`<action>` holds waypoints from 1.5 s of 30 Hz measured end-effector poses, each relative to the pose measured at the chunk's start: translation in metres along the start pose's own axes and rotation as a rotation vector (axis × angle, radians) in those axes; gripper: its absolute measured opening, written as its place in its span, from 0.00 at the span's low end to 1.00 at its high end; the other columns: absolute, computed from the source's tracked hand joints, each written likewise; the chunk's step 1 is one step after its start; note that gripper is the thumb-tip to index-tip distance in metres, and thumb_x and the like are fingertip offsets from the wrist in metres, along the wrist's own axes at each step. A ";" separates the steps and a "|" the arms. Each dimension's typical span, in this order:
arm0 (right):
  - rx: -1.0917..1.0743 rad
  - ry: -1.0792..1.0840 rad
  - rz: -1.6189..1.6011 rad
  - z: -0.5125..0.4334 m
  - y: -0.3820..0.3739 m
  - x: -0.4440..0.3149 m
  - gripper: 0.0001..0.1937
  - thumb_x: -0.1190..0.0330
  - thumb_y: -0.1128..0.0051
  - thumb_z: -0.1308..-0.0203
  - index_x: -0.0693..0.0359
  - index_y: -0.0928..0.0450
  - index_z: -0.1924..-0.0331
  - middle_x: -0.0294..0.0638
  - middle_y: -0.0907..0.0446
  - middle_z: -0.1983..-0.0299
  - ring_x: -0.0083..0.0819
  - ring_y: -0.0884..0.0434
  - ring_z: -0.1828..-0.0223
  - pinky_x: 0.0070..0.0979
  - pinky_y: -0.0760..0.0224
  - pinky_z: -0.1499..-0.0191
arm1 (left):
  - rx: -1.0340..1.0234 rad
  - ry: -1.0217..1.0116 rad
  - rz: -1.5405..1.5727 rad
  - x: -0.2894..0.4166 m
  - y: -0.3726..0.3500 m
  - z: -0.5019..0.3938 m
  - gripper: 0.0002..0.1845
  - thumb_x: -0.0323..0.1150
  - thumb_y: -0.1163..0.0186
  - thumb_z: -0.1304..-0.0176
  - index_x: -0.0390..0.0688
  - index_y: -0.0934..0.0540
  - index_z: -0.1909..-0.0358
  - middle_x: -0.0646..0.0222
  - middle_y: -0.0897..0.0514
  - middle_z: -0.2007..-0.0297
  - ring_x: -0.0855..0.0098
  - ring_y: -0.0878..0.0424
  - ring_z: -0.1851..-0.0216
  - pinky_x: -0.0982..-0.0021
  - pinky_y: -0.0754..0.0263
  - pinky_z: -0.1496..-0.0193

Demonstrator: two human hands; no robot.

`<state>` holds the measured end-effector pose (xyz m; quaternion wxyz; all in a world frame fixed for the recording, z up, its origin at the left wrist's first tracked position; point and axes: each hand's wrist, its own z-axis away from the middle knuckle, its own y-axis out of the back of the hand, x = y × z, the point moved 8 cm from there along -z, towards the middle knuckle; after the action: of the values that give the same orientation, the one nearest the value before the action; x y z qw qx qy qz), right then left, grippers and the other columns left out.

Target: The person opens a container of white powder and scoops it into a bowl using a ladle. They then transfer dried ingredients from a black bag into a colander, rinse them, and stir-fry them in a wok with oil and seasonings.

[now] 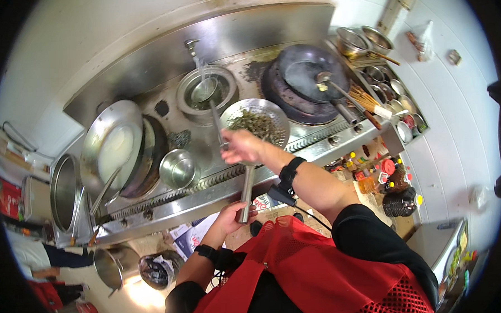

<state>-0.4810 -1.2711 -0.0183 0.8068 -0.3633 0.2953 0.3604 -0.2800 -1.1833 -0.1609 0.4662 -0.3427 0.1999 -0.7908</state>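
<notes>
My left hand (pixel 232 217) grips the metal handle (pixel 247 186) of a perforated strainer (pixel 283 117), low at the stove's front edge. Dark green-brown shredded food (pixel 253 122) lies in the strainer's bowl. My right hand (pixel 243 146) reaches across the strainer and holds a long-handled metal ladle (pixel 205 90). The ladle's bowl is under a running tap (pixel 191 45), above a round metal basin (pixel 182 96) set into the stove top. My right forearm and hand hide part of the strainer.
To the right, a steaming dark wok (pixel 301 70) holds another ladle (pixel 325 77); a bamboo brush (pixel 359 96) and seasoning containers (pixel 394 87) are beyond. On the left stand a tilted wok (pixel 92 134) with whitish liquid, a metal pot (pixel 177 169) and another person (pixel 32 258).
</notes>
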 end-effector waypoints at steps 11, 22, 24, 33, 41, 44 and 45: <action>0.494 0.545 1.071 0.188 0.167 -0.044 0.19 0.66 0.43 0.39 0.64 0.19 0.44 0.57 0.15 0.55 0.48 0.14 0.55 0.39 0.22 0.48 | -0.177 0.161 0.175 0.002 -0.043 -0.025 0.10 0.37 0.46 0.26 0.47 0.29 0.68 0.79 0.29 0.77 0.83 0.33 0.81 0.79 0.35 0.79; 0.941 0.150 1.502 0.217 0.497 -0.102 0.19 0.68 0.48 0.38 0.64 0.30 0.44 0.61 0.19 0.51 0.60 0.18 0.48 0.52 0.24 0.47 | -0.114 0.014 0.205 0.002 -0.159 0.050 0.03 0.30 0.45 0.30 0.41 0.27 0.59 0.77 0.31 0.76 0.85 0.36 0.84 0.80 0.44 0.86; 0.852 0.188 1.397 0.208 0.515 -0.094 0.17 0.68 0.50 0.36 0.68 0.30 0.46 0.66 0.17 0.56 0.65 0.18 0.51 0.53 0.25 0.47 | -0.086 -0.019 0.296 0.005 -0.188 0.040 0.03 0.29 0.47 0.31 0.41 0.27 0.62 0.77 0.33 0.78 0.84 0.36 0.84 0.80 0.44 0.87; 0.679 0.360 1.031 0.214 0.543 -0.061 0.15 0.67 0.50 0.34 0.67 0.29 0.48 0.65 0.17 0.58 0.65 0.19 0.52 0.50 0.26 0.47 | -0.377 -0.315 0.421 0.049 -0.309 0.021 0.14 0.30 0.52 0.27 0.31 0.25 0.48 0.74 0.27 0.74 0.84 0.34 0.84 0.78 0.37 0.88; 0.629 0.361 0.835 0.212 0.557 -0.042 0.14 0.66 0.47 0.34 0.66 0.29 0.50 0.62 0.18 0.61 0.61 0.19 0.55 0.46 0.27 0.50 | -0.254 -0.295 0.519 0.019 -0.307 -0.008 0.12 0.31 0.50 0.27 0.35 0.21 0.53 0.76 0.27 0.75 0.82 0.31 0.83 0.78 0.33 0.84; 0.573 0.386 0.706 0.206 0.561 -0.033 0.12 0.66 0.47 0.33 0.65 0.28 0.52 0.58 0.19 0.64 0.54 0.18 0.59 0.42 0.27 0.52 | -0.163 -0.333 0.497 0.010 -0.297 -0.012 0.10 0.29 0.49 0.28 0.35 0.22 0.54 0.76 0.28 0.76 0.83 0.32 0.83 0.78 0.34 0.85; 0.577 0.372 0.716 0.204 0.562 -0.029 0.12 0.66 0.47 0.32 0.65 0.28 0.52 0.57 0.19 0.65 0.52 0.19 0.60 0.41 0.27 0.52 | -0.189 -0.328 0.505 0.009 -0.298 -0.011 0.10 0.28 0.49 0.29 0.35 0.22 0.54 0.76 0.28 0.76 0.83 0.32 0.83 0.79 0.34 0.85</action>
<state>-0.9011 -0.8516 -0.0920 0.6336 -0.0589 0.6283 0.4475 -0.4702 -1.0468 0.0240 0.6399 -0.4469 0.2736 -0.5621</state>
